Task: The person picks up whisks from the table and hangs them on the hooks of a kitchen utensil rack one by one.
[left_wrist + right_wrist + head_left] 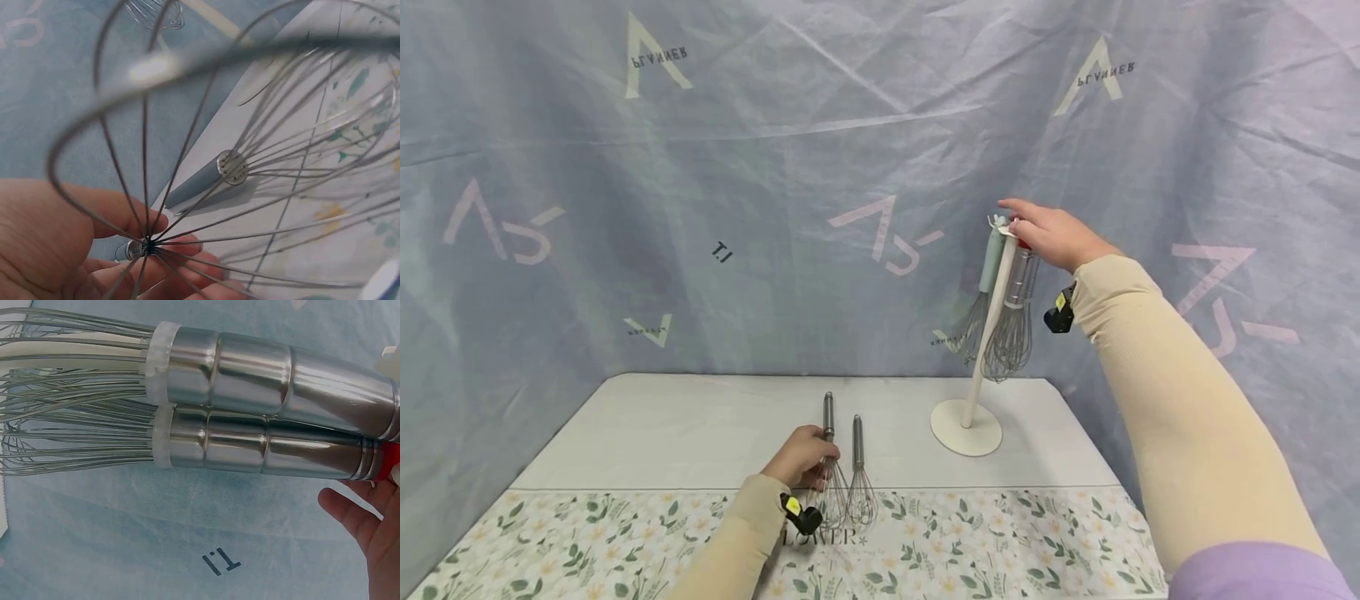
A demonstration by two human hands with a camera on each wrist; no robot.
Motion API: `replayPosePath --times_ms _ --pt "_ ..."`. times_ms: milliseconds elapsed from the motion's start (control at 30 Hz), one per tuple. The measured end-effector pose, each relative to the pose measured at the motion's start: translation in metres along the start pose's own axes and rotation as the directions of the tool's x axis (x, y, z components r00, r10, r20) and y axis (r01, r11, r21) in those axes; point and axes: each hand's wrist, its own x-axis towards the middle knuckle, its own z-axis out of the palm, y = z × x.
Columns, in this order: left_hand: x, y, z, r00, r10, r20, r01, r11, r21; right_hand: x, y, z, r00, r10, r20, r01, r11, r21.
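Note:
My left hand (805, 456) pinches a steel whisk (829, 414) low on its handle, where the wires begin. In the left wrist view the wire loops of that whisk fan out past the fingers (156, 222). Just right of it a second whisk (858, 442) lies on the table. My right hand (1056, 233) is at the top of a cream stand (973, 400), its fingers reaching out over the hooks. Two steel-handled whisks (250, 369) hang there with wires down, and a red end (392, 461) shows beside the hand. A whisk with a pale green handle (992, 260) hangs on the stand's left.
The stand's round base (951, 429) rests at the back right of the white table (700, 425). A flower-patterned cloth (587, 542) covers the front part. Behind everything hangs a blue-grey curtain (775, 275) with printed letters.

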Motion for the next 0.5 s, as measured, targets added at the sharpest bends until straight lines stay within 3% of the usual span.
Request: replayPosePath --times_ms 200,500 --pt "-0.0002 0.0008 -0.0016 1.000 -0.015 -0.004 0.015 1.000 -0.006 0.0015 0.0005 0.0036 1.000 -0.010 -0.021 0.011 1.000 0.010" --pt "0.0013 0.0071 -0.0067 1.000 0.015 -0.006 -0.015 1.000 -0.007 -0.0001 -0.0010 0.0036 0.999 0.027 -0.034 -0.025 0.999 0.041"
